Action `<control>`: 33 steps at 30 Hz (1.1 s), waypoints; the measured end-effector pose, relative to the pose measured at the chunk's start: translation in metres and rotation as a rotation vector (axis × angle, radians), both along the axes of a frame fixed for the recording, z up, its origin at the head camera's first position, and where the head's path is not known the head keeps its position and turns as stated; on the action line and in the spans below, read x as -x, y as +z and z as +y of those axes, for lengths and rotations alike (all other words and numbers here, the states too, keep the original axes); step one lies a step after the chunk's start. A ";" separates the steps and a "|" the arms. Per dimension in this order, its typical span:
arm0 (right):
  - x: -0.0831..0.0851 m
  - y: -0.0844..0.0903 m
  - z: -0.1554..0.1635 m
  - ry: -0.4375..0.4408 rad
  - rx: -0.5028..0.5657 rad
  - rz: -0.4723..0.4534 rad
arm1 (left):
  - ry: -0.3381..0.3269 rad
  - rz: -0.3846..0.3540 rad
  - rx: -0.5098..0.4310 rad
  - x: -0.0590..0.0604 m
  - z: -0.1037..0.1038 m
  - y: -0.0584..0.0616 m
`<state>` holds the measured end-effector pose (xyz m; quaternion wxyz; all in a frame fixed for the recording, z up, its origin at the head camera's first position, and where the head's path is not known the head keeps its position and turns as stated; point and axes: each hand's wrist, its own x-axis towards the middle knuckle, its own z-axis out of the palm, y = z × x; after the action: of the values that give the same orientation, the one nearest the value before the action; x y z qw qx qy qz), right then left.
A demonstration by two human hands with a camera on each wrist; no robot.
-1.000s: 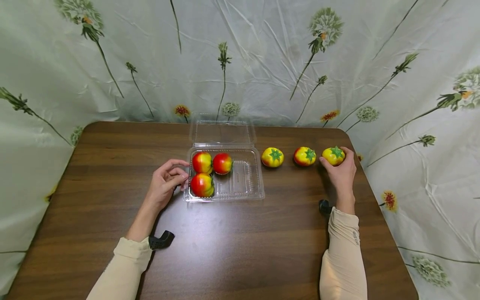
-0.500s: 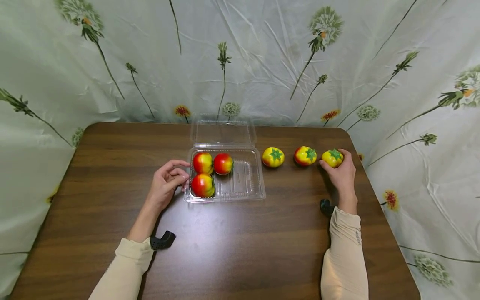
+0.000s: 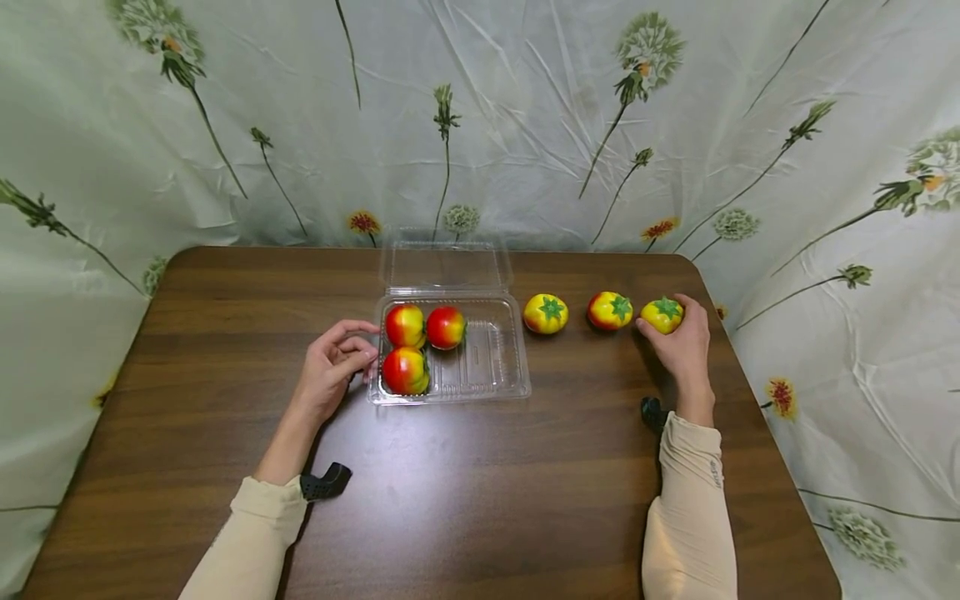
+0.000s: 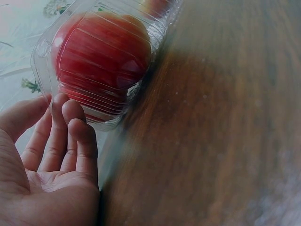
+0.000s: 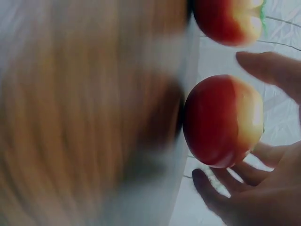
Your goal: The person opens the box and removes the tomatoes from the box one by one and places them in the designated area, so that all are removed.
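A clear plastic hinged box (image 3: 474, 393) stands on the wooden table with its lid laid back. Three red-and-yellow tomatoes (image 3: 405, 371) lie at its left end. My left hand (image 3: 333, 367) is at the box's left edge, fingertips and thumb against the plastic in the left wrist view (image 4: 61, 155). At the far right my right hand (image 3: 684, 337) is around a yellow tomato with a green star-shaped top (image 3: 662, 315). In the right wrist view this tomato (image 5: 218, 120) sits on the table, with the thumb apart from it and some fingers behind it.
Two more tomatoes stand between box and right hand: one (image 3: 546, 314) beside the box, one (image 3: 610, 311) further right. The wooden table (image 3: 480, 500) ends at a flower-patterned curtain (image 3: 525, 125). Each wrist wears a black device (image 3: 326, 482).
The tomato at my right hand has shifted slightly left, and the right hand moved slightly with it. My left hand and the box have stayed put.
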<state>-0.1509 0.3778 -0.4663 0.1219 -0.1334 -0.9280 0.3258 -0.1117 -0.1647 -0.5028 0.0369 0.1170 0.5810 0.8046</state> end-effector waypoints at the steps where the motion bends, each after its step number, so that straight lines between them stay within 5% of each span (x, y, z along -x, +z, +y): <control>1: 0.000 0.000 -0.001 -0.002 -0.003 0.005 | -0.001 0.000 -0.001 0.000 0.000 0.000; 8: 0.000 0.005 -0.004 -0.059 0.016 0.047 | -0.002 0.007 -0.023 0.001 0.001 -0.001; 21: 0.001 0.016 -0.009 -0.141 0.053 0.297 | 0.007 -0.011 -0.006 -0.001 0.001 0.000; 33: 0.002 0.022 -0.026 -0.070 0.048 0.363 | 0.006 -0.007 0.005 0.000 -0.001 0.001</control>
<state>-0.1524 0.3518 -0.4440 0.2955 -0.1076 -0.8774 0.3622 -0.1113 -0.1656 -0.5016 0.0367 0.1125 0.5834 0.8035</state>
